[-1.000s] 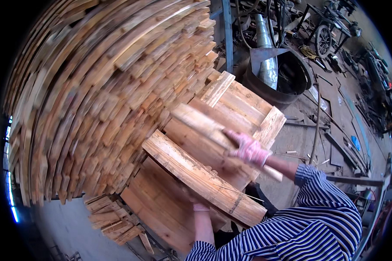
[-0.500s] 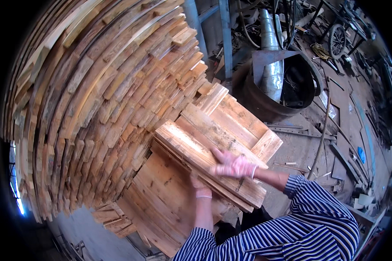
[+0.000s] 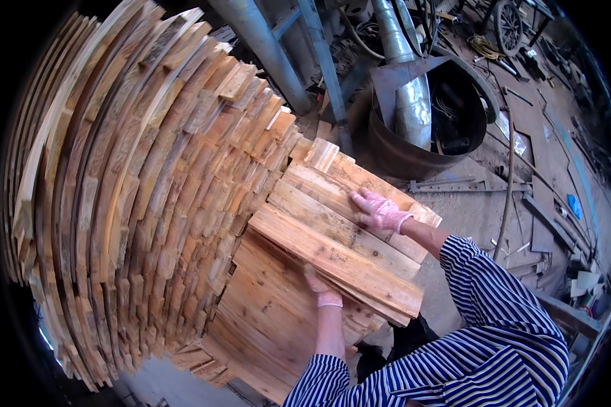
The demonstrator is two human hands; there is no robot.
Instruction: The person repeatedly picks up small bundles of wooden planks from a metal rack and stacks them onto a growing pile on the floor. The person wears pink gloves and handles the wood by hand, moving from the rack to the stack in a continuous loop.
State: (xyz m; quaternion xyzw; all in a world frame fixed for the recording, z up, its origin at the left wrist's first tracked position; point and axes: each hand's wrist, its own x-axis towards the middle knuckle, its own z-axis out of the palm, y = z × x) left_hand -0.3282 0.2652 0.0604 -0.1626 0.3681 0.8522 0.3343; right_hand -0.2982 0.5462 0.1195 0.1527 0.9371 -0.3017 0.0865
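Note:
Several sawn wooden boards [image 3: 336, 254] lie side by side, partly stacked, in front of me. My left hand [image 3: 324, 290], in a pinkish glove, grips the near edge of the closest boards; its fingers are partly hidden under them. Farther off, my right hand [image 3: 381, 211], also gloved, rests on a farther board [image 3: 326, 193] with its fingers stretched out and apart. Beneath and nearer lies a wide wooden surface of joined planks [image 3: 271, 298]. A short wood block [image 3: 321, 154] sits at the far left end of the boards.
A tall stack of wood pieces [image 3: 142, 197] rises on the left, close to the boards' ends. Beyond the boards stands a round dark metal drum [image 3: 414, 159] with a shiny metal duct [image 3: 412, 102] in it. Metal bars [image 3: 557, 227] and scraps lie on the floor at right.
My right hand has moved away from the nearest board to a farther one, its fingers now spread. More of the boards' top faces show. The whole view has shifted slightly.

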